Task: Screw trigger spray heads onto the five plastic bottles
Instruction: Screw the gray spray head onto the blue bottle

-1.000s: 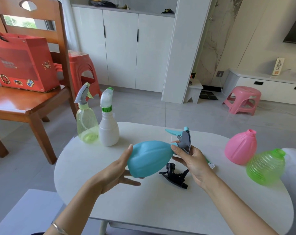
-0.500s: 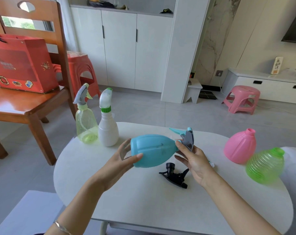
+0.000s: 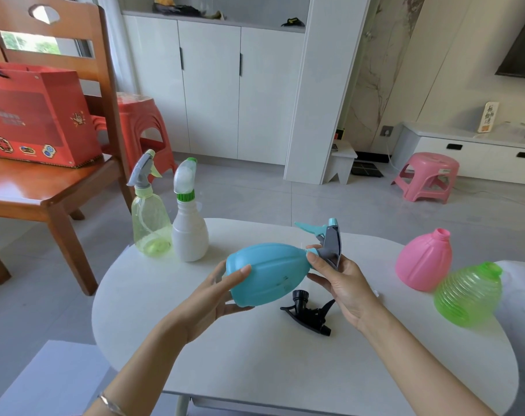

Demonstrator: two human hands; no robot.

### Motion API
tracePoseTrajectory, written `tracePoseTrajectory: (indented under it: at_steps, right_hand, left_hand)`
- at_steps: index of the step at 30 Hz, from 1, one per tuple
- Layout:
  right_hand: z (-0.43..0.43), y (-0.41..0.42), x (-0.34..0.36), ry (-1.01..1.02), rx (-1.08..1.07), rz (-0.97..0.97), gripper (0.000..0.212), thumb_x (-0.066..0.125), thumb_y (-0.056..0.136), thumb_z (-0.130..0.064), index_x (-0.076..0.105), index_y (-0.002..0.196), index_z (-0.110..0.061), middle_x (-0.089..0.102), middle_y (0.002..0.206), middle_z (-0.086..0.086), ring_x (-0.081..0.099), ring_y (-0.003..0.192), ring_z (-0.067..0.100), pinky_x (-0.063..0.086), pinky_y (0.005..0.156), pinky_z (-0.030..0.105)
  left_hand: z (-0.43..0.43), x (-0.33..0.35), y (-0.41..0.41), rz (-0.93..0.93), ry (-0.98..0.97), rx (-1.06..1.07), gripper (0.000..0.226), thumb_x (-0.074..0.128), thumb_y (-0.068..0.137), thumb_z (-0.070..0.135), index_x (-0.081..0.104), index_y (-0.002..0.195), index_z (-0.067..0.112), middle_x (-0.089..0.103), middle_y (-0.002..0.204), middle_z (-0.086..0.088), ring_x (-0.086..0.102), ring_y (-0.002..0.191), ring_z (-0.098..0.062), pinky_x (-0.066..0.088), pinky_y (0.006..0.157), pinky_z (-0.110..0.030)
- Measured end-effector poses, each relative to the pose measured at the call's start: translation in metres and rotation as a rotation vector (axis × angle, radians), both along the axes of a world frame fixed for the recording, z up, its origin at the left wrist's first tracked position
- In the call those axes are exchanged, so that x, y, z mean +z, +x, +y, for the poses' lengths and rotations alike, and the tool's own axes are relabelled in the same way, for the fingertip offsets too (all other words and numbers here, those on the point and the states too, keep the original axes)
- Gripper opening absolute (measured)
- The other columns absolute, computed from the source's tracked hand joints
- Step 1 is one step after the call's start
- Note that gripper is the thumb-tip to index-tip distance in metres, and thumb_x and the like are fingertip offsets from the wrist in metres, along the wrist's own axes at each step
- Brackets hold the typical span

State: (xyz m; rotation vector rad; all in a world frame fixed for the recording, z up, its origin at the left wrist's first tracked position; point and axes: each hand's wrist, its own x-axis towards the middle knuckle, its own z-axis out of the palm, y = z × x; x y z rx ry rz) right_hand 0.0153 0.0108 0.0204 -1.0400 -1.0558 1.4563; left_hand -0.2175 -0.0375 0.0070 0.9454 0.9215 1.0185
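A rounded blue plastic bottle (image 3: pixel 267 273) is held on its side above the white oval tabletop (image 3: pixel 255 364). Its base end is cupped by the left hand (image 3: pixel 208 298), whose fingers are curled round the bottle's wide body. The neck end is gripped by the right hand (image 3: pixel 344 282), whose thumb and fingers are closed around the collar of a grey and blue trigger spray head (image 3: pixel 329 243) seated on the bottle's neck.

A loose black trigger spray head (image 3: pixel 309 313) lies on the tabletop just below the blue bottle. To the right, a pink plastic bottle (image 3: pixel 423 259) and a ribbed translucent green plastic bottle (image 3: pixel 468 295) stand touching each other, both without heads. At the far left, a clear yellow-green bottle (image 3: pixel 150 223) and a white bottle (image 3: pixel 190 232) stand side by side, each fitted with a spray head.
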Motion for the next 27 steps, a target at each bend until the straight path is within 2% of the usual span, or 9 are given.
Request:
tracePoseTrajectory:
  at_steps: [3,8,13,17,20,23,25,27]
  right_hand:
    - [-0.001,-0.001,-0.002,-0.004,0.000,0.015,0.040,0.074,0.064,-0.026,0.067,0.099,-0.009,0.071,0.099,0.003,0.065,0.101,0.020,0.052,0.089,0.034]
    - [-0.001,-0.004,-0.001,0.014,-0.023,0.119,0.025,0.069,0.073,-0.018,0.066,0.095,-0.007,0.070,0.093,0.000,0.067,0.091,0.011,0.055,0.083,0.022]
    - [-0.004,-0.008,0.001,0.032,-0.067,0.191,0.029,0.071,0.065,-0.019,0.068,0.092,-0.008,0.073,0.087,-0.003,0.069,0.085,0.005,0.054,0.084,0.017]
    - [-0.006,-0.011,0.003,0.096,-0.115,0.042,0.026,0.073,0.073,-0.021,0.068,0.095,-0.009,0.075,0.086,-0.007,0.069,0.087,0.005,0.054,0.088,0.022]
    - [-0.012,-0.018,0.006,0.152,-0.085,-0.038,0.037,0.072,0.071,-0.032,0.067,0.103,-0.015,0.075,0.100,-0.007,0.067,0.101,0.005,0.051,0.094,0.023]
    - [-0.019,-0.036,0.010,0.226,0.025,-0.057,0.043,0.070,0.070,-0.036,0.066,0.107,-0.015,0.073,0.110,-0.004,0.064,0.109,0.009,0.047,0.100,0.027]
    - [-0.020,-0.050,0.017,0.248,0.037,-0.082,0.044,0.072,0.068,-0.037,0.066,0.104,-0.014,0.073,0.109,-0.002,0.065,0.108,0.010,0.047,0.101,0.032]
    - [-0.017,-0.066,0.026,0.264,0.041,-0.105,0.043,0.075,0.064,-0.039,0.068,0.100,-0.018,0.074,0.105,-0.002,0.066,0.105,0.012,0.049,0.099,0.035]
  left_hand:
    - [-0.001,-0.002,0.003,0.000,0.007,0.042,0.068,0.075,0.064,0.050,0.055,0.127,0.034,0.069,0.122,-0.001,0.069,0.108,-0.024,0.059,0.079,-0.033]
    - [-0.004,0.001,0.008,0.085,0.134,0.151,0.068,0.079,0.061,0.046,0.055,0.123,0.035,0.071,0.116,0.002,0.070,0.104,-0.015,0.059,0.078,-0.028]
    - [-0.005,0.004,0.006,0.140,0.237,0.204,0.066,0.081,0.058,0.045,0.056,0.120,0.041,0.071,0.110,0.006,0.070,0.098,-0.011,0.056,0.069,-0.021]
    - [-0.005,0.002,0.003,0.100,0.189,0.174,0.057,0.075,0.064,0.053,0.059,0.118,0.043,0.071,0.115,0.006,0.069,0.104,-0.013,0.058,0.075,-0.026]
    - [-0.005,-0.002,-0.003,0.022,0.100,0.123,0.057,0.069,0.071,0.059,0.057,0.124,0.040,0.069,0.122,0.004,0.068,0.110,-0.022,0.059,0.080,-0.034]
    - [-0.004,-0.001,-0.014,-0.068,-0.012,0.140,0.053,0.063,0.078,0.066,0.060,0.122,0.036,0.072,0.118,-0.001,0.070,0.106,-0.025,0.060,0.074,-0.037]
    - [-0.005,0.002,-0.023,-0.033,-0.062,0.155,0.052,0.054,0.074,0.069,0.062,0.115,0.038,0.075,0.111,-0.004,0.072,0.101,-0.027,0.061,0.069,-0.038]
    - [-0.008,0.005,-0.033,0.055,-0.055,0.200,0.057,0.049,0.071,0.076,0.060,0.115,0.041,0.074,0.112,-0.005,0.072,0.100,-0.025,0.061,0.069,-0.037]
